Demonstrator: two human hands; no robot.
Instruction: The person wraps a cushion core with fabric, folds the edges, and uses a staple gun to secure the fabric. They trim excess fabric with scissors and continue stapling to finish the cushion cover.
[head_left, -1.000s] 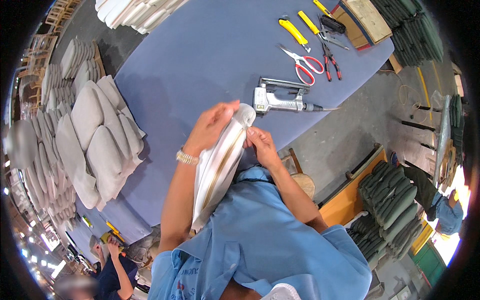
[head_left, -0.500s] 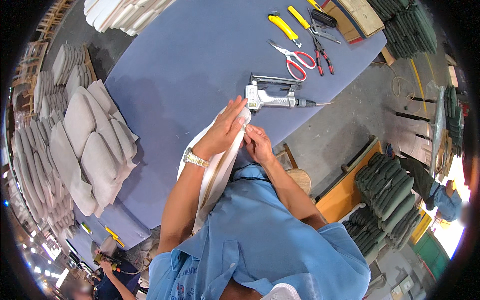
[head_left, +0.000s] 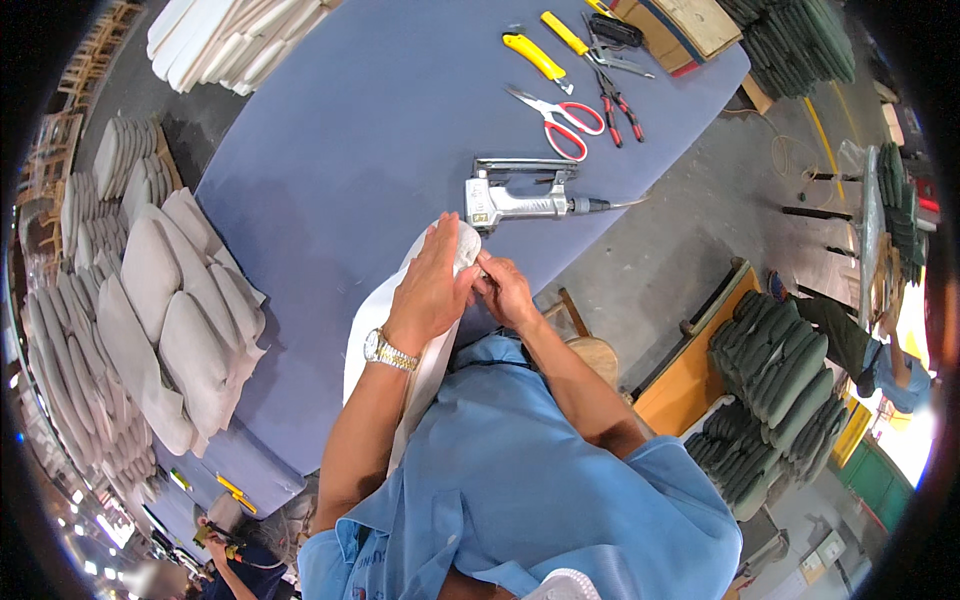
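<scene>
A long white padded cushion stands tilted against my body at the table's near edge, its rounded end pointing away from me. My left hand lies along that end with straight fingers, the thumb down toward the right side. On the right side of the same end, my right hand pinches the cushion's fabric edge; the fingertips are partly hidden. Just beyond the cushion's tip, a silver pneumatic staple gun lies on its side, touched by neither hand.
Scissors, a yellow utility knife and pliers lie farther back on the blue-grey table. A cardboard box sits at the far right corner. Beige cushions are piled left, dark green cushions right. Other people work nearby.
The view has shifted, so the table and tools appear slightly left. My left hand has turned more upright along the cushion's end, and my right fingers have closed in on its edge.
</scene>
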